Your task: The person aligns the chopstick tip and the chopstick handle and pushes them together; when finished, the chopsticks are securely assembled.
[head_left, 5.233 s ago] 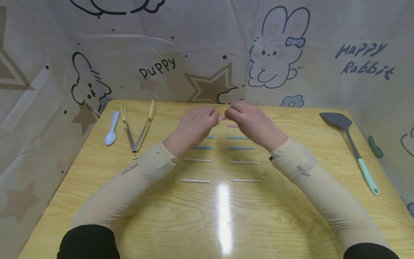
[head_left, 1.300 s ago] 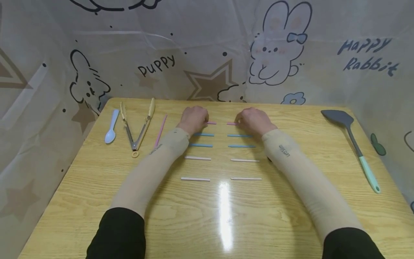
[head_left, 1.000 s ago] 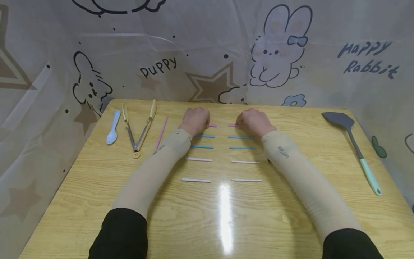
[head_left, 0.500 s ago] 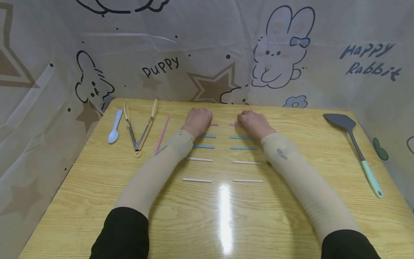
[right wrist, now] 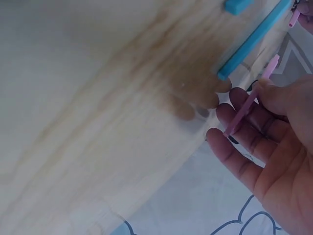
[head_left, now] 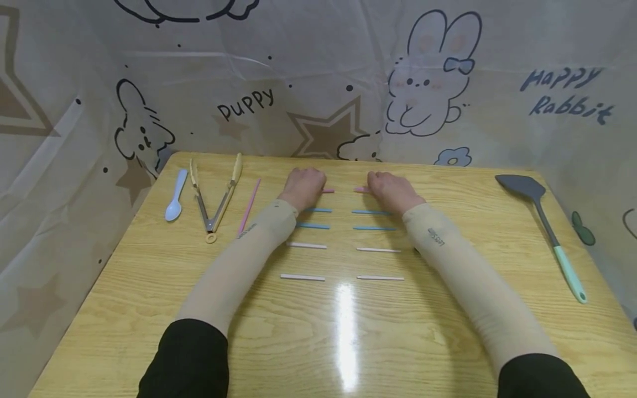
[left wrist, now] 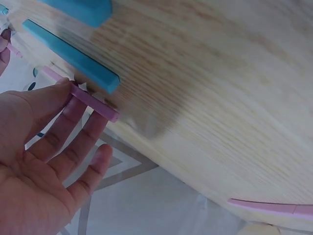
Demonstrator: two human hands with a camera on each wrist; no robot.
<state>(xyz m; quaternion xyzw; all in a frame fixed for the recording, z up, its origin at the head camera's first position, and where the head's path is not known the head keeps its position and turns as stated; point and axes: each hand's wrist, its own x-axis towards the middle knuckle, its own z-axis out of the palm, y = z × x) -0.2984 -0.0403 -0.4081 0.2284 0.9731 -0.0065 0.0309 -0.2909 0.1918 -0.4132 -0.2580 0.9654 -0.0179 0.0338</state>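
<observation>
My left hand (head_left: 303,187) is at the far middle of the table, its thumb and fingers pinching a thin pink stick (left wrist: 100,106) close over the tabletop. Across a short gap, my right hand (head_left: 394,192) pinches a similar pink stick (right wrist: 240,114) between thumb and fingers; in the head view its inner end (head_left: 361,189) shows beside the fingertips. Nearer me, blue sticks (head_left: 374,228) lie in two rows, left and right of the middle. White sticks (head_left: 302,277) follow in two more rows. A longer pink stick (head_left: 249,205) lies slanted left of my left hand, partly behind the sleeve.
Tongs (head_left: 211,221) lie spread at the left, with a light blue spoon (head_left: 174,205) beside them. A grey spatula (head_left: 547,224) with a mint handle lies along the right side. A printed cloth (head_left: 323,66) hangs behind the wooden table (head_left: 278,342).
My hands were together on one pink stick; they are now apart, each with its own. The longer pink stick now shows at left. Lately my right fingers shifted slightly right.
</observation>
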